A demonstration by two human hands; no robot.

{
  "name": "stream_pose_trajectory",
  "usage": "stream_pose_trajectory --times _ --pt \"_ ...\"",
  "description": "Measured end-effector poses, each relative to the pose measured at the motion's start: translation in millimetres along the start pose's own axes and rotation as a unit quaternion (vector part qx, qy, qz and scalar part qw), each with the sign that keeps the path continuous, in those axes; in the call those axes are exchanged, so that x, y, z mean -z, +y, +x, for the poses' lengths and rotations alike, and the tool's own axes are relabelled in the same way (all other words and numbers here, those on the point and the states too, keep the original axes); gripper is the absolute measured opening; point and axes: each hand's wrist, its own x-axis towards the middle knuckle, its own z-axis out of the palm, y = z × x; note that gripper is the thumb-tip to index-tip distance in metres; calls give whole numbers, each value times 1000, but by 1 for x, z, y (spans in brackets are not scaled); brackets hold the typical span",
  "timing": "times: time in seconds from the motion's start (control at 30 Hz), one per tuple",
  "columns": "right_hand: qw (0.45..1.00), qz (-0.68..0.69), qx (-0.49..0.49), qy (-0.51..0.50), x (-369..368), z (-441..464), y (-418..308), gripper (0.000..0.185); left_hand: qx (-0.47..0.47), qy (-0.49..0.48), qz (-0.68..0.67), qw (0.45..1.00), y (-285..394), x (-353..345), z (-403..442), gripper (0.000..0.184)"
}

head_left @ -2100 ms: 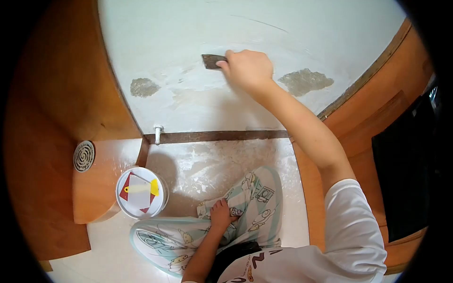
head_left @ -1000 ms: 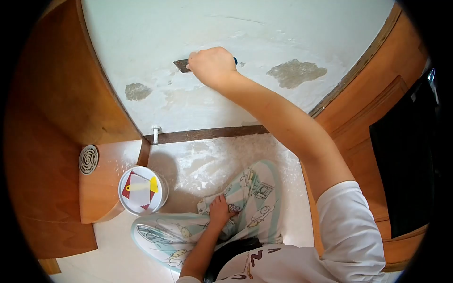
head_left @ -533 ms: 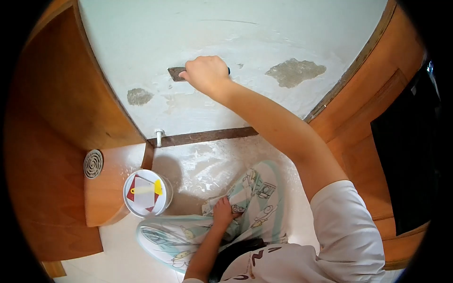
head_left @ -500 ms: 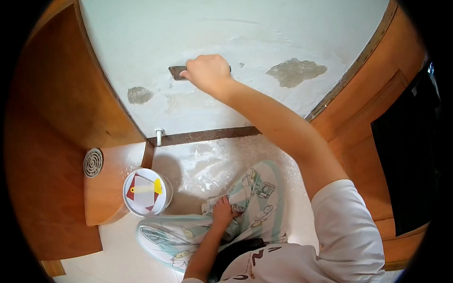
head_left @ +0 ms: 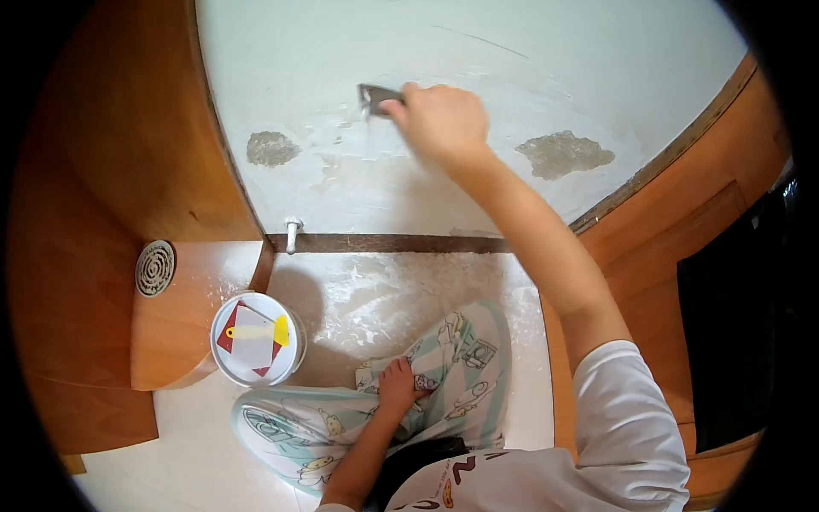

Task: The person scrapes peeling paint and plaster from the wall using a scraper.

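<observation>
My right hand is closed around a scraper held up near the white wall. Its dark flat blade points left, with some whitish material along the edge; the handle is hidden in my fist. Below and to either side, the wall has a small rough grey patch at left and a larger grey patch at right. My left hand rests on the patterned trousers in my lap, its fingers apart and holding nothing.
A white bucket stands at my left; on its lid lie a yellow-handled spreader and dark red sheets. A white pipe stub juts from the wall. Wooden panels flank the left, a wooden door the right. White dust marks the floor.
My right hand with the scraper has moved up and right along the wall. The camera view has shifted slightly. My left hand stays in my lap.
</observation>
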Motion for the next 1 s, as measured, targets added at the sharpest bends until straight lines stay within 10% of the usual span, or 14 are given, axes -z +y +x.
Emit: stream_pose_trajectory --times 0.33,0.77,1.0 --pt "989 35 128 57 -51 4 -63 30 -4 6 -4 1000 -3 -4 -3 94" --pt "994 -110 -22 8 -2 -18 -7 33 27 15 -24 999 -2 -9 0 82" --pt "992 60 -106 -29 -25 -21 -17 33 20 5 -12 1000 -2 -9 -1 85"
